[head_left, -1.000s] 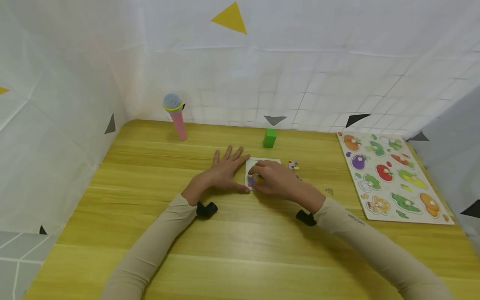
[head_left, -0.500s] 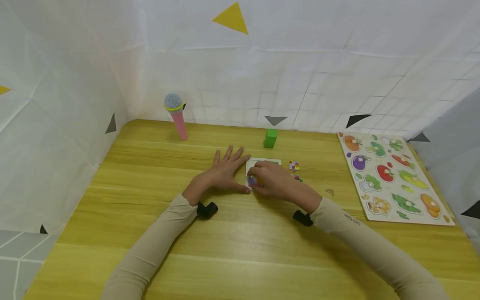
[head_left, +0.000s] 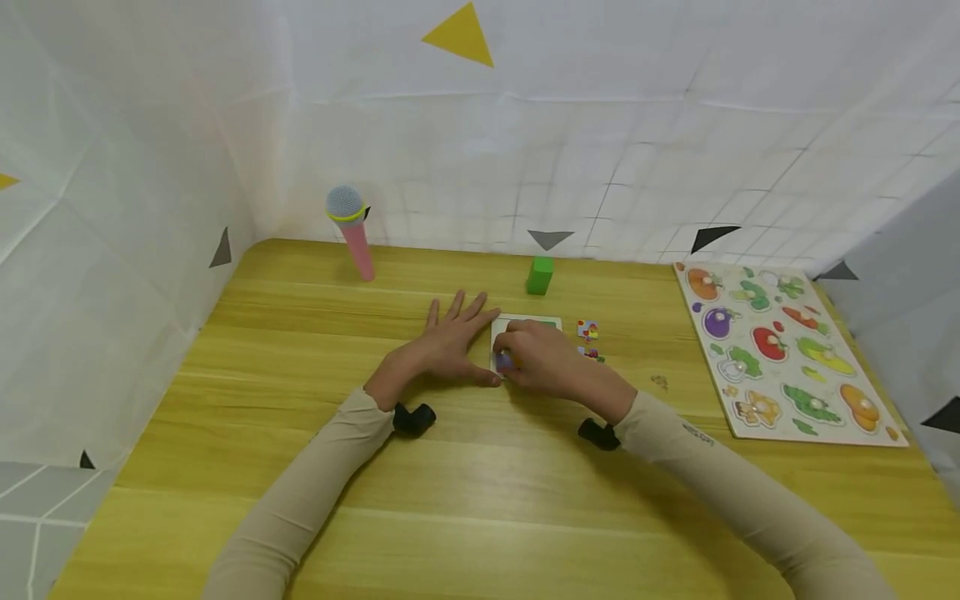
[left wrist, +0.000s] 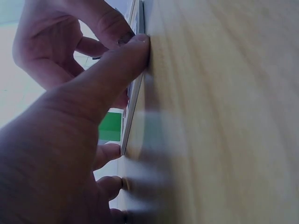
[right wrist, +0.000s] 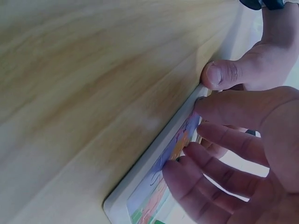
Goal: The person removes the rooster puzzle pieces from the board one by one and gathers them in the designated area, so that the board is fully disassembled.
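A small jigsaw board point(right wrist: 152, 145) with a pale frame and colourful picture lies flat between the hands. My left hand point(head_left: 447, 346) rests on the table at its left, fingers spread, thumb by the near left corner and index fingertip by the far left one. The right hand point(head_left: 549, 358) bends over the board and covers most of it. Its thumb and index finger pinch at a purple puzzle piece point(right wrist: 193, 122) in the near left corner, while the other fingertips touch the picture. In the left wrist view, the left thumb point(left wrist: 126, 58) sits against the frame.
Two loose puzzle pieces, one upper point(head_left: 588, 330) and one lower point(head_left: 592, 354), lie right of the board. Behind it stands a green block point(head_left: 540, 276). A pink toy microphone point(head_left: 356, 237) is at the back left, a vegetable knob puzzle point(head_left: 787, 358) at the right.
The right wrist and forearm have shifted slightly left, and the right fingers have drawn closer together at the near left corner. More of the lower loose piece shows. The left hand stays put.
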A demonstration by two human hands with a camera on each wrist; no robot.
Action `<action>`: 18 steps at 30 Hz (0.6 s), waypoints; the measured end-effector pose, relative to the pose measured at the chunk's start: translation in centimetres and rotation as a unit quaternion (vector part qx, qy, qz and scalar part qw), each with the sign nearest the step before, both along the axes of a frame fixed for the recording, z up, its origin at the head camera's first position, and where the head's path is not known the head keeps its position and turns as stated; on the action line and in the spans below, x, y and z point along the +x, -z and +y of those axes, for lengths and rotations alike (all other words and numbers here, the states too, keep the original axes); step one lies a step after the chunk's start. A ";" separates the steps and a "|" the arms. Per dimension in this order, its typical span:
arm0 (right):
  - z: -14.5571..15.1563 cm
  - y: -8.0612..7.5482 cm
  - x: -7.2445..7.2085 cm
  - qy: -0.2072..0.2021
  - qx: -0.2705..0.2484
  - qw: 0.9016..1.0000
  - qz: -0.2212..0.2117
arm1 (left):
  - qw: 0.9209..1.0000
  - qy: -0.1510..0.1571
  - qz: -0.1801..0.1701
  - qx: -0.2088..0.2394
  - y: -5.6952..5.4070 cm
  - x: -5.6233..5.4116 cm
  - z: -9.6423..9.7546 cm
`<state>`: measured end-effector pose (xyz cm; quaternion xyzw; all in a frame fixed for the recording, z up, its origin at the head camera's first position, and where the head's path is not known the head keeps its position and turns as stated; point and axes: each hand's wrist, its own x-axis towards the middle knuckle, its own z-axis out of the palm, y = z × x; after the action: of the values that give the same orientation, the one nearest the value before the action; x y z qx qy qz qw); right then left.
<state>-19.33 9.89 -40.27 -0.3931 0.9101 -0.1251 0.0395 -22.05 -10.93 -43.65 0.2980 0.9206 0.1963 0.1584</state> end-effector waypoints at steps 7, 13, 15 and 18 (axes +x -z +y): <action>-0.3 -0.1 0.1 0.030 0.013 0.999 -0.013 | 1.000 0.000 -0.001 0.002 0.0 0.1 -0.1; -0.3 -0.2 0.2 0.039 0.015 0.999 -0.017 | 1.000 0.002 -0.001 0.006 0.2 0.0 -0.1; -0.3 -0.2 0.3 0.038 0.012 0.999 -0.014 | 1.000 0.003 -0.001 0.006 0.2 0.0 -0.1; -0.3 -0.2 0.3 0.037 0.008 0.999 -0.007 | 1.000 0.002 -0.001 0.007 0.2 0.0 -0.1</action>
<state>-18.98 9.60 -40.12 -0.3580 0.9247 -0.1215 0.0446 -22.05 -11.03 -43.81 0.3007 0.9184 0.2027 0.1581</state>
